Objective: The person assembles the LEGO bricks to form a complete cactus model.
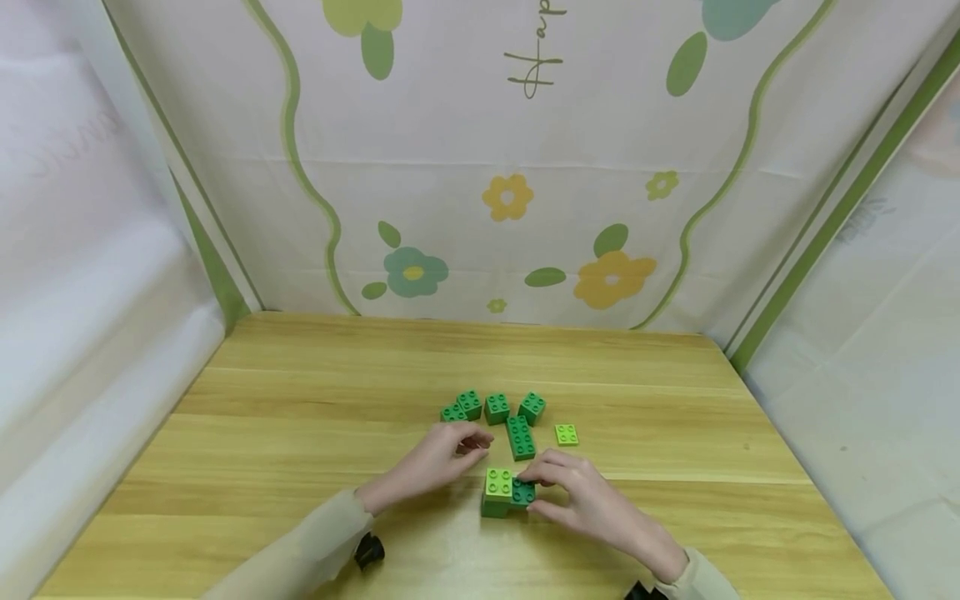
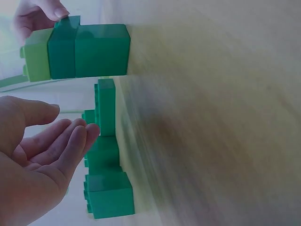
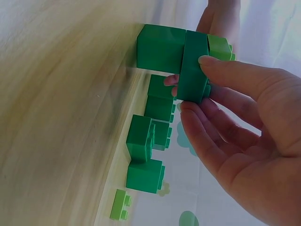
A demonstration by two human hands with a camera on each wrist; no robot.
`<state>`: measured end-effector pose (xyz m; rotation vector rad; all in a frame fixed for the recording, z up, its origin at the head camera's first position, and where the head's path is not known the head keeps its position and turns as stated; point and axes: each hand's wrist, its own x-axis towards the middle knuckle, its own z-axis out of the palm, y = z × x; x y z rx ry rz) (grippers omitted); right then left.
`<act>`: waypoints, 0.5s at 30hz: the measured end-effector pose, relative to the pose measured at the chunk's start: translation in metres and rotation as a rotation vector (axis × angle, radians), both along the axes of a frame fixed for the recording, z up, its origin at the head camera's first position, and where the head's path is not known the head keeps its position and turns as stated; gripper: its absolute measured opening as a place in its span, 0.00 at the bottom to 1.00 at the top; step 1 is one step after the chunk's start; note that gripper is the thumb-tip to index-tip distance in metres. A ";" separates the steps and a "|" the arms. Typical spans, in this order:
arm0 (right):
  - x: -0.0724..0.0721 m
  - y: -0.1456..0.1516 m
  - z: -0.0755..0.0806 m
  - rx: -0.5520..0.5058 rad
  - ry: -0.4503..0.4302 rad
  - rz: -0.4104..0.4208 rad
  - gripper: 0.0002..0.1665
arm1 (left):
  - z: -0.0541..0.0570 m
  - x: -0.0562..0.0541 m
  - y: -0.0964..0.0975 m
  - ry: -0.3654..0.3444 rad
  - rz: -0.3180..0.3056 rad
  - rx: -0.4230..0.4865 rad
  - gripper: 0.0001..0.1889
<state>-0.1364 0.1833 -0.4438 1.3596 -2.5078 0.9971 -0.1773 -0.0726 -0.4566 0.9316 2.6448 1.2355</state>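
Note:
My right hand (image 1: 592,500) pinches the overhanging end of a dark green brick (image 3: 192,70) between thumb and fingers. That brick lies across the top of a green block (image 3: 161,48) standing on the table, and a lime green brick (image 1: 498,482) sits on its other half, studs up. Left of this small stack, my left hand (image 1: 442,454) hovers with loosely bent fingers and holds nothing. In the left wrist view, its fingertips overlap a row of loose green bricks (image 2: 111,195).
Beyond the hands on the wooden table (image 1: 300,392) lie several small green bricks (image 1: 497,408) and a longer green brick (image 1: 521,438). A thin lime green brick (image 1: 566,435) lies to their right. Printed white cloth (image 1: 450,125) hangs at the back and sides.

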 end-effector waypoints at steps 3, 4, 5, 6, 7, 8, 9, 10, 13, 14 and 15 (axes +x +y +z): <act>0.000 0.000 0.000 -0.001 0.000 -0.001 0.19 | -0.002 -0.003 0.002 -0.009 -0.007 -0.013 0.11; 0.000 0.000 0.000 -0.001 0.001 0.000 0.19 | -0.002 -0.004 0.003 -0.013 -0.012 -0.017 0.11; 0.000 0.001 0.000 -0.003 0.000 0.002 0.19 | -0.002 -0.005 0.004 -0.018 -0.017 -0.020 0.11; 0.000 0.001 0.000 -0.005 0.000 0.004 0.19 | -0.002 -0.006 0.005 -0.024 -0.023 -0.023 0.11; 0.000 0.001 0.000 -0.006 0.000 0.005 0.19 | -0.002 -0.007 0.006 -0.029 -0.028 -0.025 0.11; 0.000 0.001 0.000 -0.007 0.000 0.008 0.19 | -0.002 -0.007 0.007 -0.033 -0.033 -0.030 0.11; 0.001 0.001 0.000 -0.007 0.000 0.010 0.19 | -0.002 -0.008 0.008 -0.039 -0.036 -0.033 0.11; 0.001 0.001 0.001 -0.008 0.001 0.011 0.19 | -0.002 -0.009 0.009 -0.041 -0.039 -0.040 0.11; 0.001 0.002 0.001 -0.006 -0.001 0.011 0.19 | -0.002 -0.011 0.013 -0.049 -0.040 -0.057 0.13; 0.000 0.002 0.001 -0.004 -0.002 0.011 0.19 | -0.002 -0.012 0.015 -0.046 -0.039 -0.063 0.13; 0.000 0.002 0.002 -0.003 -0.003 0.011 0.19 | -0.002 -0.012 0.016 -0.036 -0.037 -0.072 0.14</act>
